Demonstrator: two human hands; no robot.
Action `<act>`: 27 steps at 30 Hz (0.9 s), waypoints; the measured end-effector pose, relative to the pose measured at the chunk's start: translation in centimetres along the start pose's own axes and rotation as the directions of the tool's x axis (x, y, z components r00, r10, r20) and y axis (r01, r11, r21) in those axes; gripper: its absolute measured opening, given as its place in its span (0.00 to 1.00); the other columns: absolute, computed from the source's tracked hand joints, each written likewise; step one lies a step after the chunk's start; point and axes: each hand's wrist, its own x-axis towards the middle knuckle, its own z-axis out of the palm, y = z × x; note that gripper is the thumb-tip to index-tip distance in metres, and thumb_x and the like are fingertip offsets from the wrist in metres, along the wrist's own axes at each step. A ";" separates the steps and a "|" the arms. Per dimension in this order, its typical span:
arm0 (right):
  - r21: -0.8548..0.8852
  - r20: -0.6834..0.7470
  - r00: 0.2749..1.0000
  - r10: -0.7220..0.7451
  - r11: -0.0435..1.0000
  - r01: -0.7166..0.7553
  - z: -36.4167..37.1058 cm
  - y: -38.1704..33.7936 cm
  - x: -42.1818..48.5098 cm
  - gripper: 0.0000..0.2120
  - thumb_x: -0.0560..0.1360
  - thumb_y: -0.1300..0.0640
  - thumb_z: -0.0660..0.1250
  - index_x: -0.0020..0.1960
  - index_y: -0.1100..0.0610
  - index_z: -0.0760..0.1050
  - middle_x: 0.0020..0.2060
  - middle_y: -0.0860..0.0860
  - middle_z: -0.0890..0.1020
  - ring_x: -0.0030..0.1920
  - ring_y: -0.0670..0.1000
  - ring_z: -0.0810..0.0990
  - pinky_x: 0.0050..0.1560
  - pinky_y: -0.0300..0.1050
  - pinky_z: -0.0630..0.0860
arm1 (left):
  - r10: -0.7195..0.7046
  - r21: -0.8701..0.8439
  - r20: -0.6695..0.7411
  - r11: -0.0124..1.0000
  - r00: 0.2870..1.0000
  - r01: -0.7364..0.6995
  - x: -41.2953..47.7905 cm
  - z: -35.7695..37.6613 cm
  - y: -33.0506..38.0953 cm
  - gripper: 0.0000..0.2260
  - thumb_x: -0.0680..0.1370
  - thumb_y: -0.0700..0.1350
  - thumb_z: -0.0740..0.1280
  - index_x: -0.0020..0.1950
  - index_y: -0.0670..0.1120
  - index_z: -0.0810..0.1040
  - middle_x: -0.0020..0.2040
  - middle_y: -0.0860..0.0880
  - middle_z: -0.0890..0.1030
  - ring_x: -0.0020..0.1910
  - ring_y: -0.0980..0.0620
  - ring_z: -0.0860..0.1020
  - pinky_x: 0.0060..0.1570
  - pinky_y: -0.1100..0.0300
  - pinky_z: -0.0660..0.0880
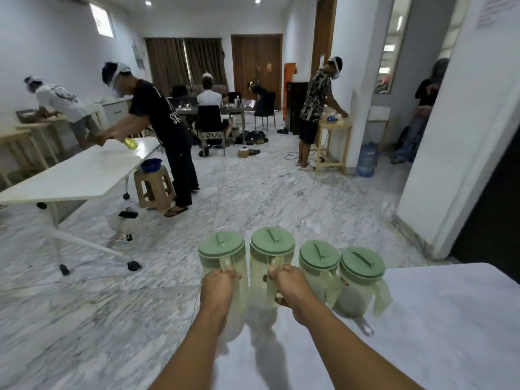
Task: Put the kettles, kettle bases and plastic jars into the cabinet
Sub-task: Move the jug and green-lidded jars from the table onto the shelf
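Observation:
Several clear plastic jars with green lids stand in a row at the near left edge of a white table (439,319). My left hand (218,288) grips the handle of the leftmost jar (222,249). My right hand (289,285) grips the handle of the second jar (272,243). Both of these jars look slightly raised or tilted at the table's edge. To the right stand a third jar (319,257) and a fourth jar (361,274), untouched, handles facing me. No kettle, kettle base or cabinet is in view.
Marble floor (267,192) spreads ahead. A white folding table (70,175) stands at left with a person leaning over it and a stool (154,187) beside it. Other people work at tables further back. A white wall corner (439,192) and dark doorway are at right.

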 end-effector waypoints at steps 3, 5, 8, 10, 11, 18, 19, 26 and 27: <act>0.032 -0.043 0.997 -0.070 0.997 0.071 -0.1 -3.0 -4.2 0.07 0.77 0.58 0.63 0.46 0.57 0.79 0.51 0.60 0.85 0.44 0.55 0.78 0.42 0.47 0.71 | 0.095 -0.016 0.026 0.995 0.995 -0.095 -2.2 -1.7 2.8 0.09 0.77 0.44 0.64 0.40 0.46 0.82 0.46 0.44 0.84 0.47 0.42 0.80 0.52 0.49 0.76; 0.042 -0.105 0.985 -0.136 0.989 0.141 -0.6 -4.9 -7.5 0.09 0.79 0.56 0.61 0.49 0.58 0.80 0.47 0.55 0.86 0.44 0.54 0.79 0.43 0.46 0.72 | 0.161 -0.028 0.055 0.987 0.985 -0.159 -4.1 -2.7 4.6 0.11 0.78 0.46 0.64 0.39 0.45 0.82 0.47 0.43 0.84 0.47 0.42 0.80 0.53 0.48 0.76; 0.042 -0.213 0.950 -0.229 0.969 0.243 -1.8 -7.1 -12.6 0.14 0.81 0.51 0.60 0.52 0.58 0.80 0.46 0.54 0.85 0.47 0.55 0.80 0.45 0.48 0.74 | 0.248 -0.060 0.133 0.968 0.960 -0.242 -7.5 -3.6 7.0 0.12 0.80 0.48 0.62 0.40 0.46 0.80 0.48 0.43 0.84 0.46 0.43 0.80 0.53 0.49 0.76; 0.048 -0.282 0.921 -0.270 0.955 0.294 -3.1 -7.9 -16.2 0.14 0.82 0.50 0.59 0.53 0.58 0.79 0.46 0.54 0.85 0.46 0.54 0.80 0.45 0.47 0.74 | 0.303 -0.090 0.198 0.953 0.932 -0.291 -10.2 -4.1 8.4 0.13 0.81 0.49 0.61 0.40 0.47 0.78 0.49 0.44 0.84 0.45 0.45 0.79 0.50 0.52 0.75; 0.047 -0.317 0.905 -0.285 0.948 0.315 -3.9 -8.2 -18.0 0.13 0.82 0.50 0.59 0.53 0.57 0.79 0.46 0.54 0.85 0.46 0.54 0.79 0.45 0.47 0.74 | 0.330 -0.104 0.227 0.944 0.916 -0.314 -11.5 -4.1 8.9 0.13 0.81 0.49 0.61 0.40 0.47 0.78 0.50 0.44 0.84 0.45 0.46 0.79 0.49 0.53 0.74; 0.020 -0.585 0.758 -0.290 0.928 0.371 -12.2 -7.4 -30.8 0.13 0.83 0.50 0.58 0.54 0.57 0.78 0.46 0.54 0.84 0.50 0.56 0.81 0.55 0.53 0.76 | 0.438 -0.170 0.450 0.898 0.778 -0.407 -22.7 -1.2 11.3 0.13 0.83 0.51 0.58 0.45 0.47 0.76 0.51 0.44 0.83 0.52 0.44 0.79 0.60 0.46 0.74; 0.019 -0.629 0.724 -0.282 0.926 0.377 -13.8 -6.9 -32.6 0.13 0.83 0.50 0.58 0.54 0.57 0.77 0.47 0.55 0.84 0.50 0.56 0.81 0.56 0.55 0.76 | 0.454 -0.190 0.483 0.889 0.748 -0.417 -24.6 -0.3 11.5 0.14 0.83 0.52 0.58 0.44 0.47 0.77 0.50 0.44 0.84 0.52 0.44 0.79 0.61 0.45 0.74; 0.001 -0.889 0.424 -0.172 0.926 0.378 -25.0 -2.9 -45.3 0.12 0.83 0.53 0.59 0.44 0.57 0.74 0.52 0.57 0.84 0.41 0.51 0.79 0.50 0.53 0.76 | 0.475 -0.258 0.725 0.859 0.500 -0.442 -38.1 9.0 9.7 0.16 0.83 0.53 0.57 0.47 0.46 0.79 0.51 0.44 0.84 0.50 0.44 0.80 0.49 0.53 0.73; 0.005 -0.910 0.385 -0.155 0.924 0.383 -26.8 -2.1 -47.1 0.12 0.82 0.53 0.59 0.44 0.57 0.74 0.52 0.58 0.84 0.41 0.51 0.79 0.49 0.52 0.76 | 0.459 -0.259 0.760 0.864 0.461 -0.432 -40.2 10.6 9.1 0.17 0.83 0.53 0.57 0.49 0.45 0.80 0.50 0.44 0.84 0.49 0.44 0.80 0.46 0.55 0.73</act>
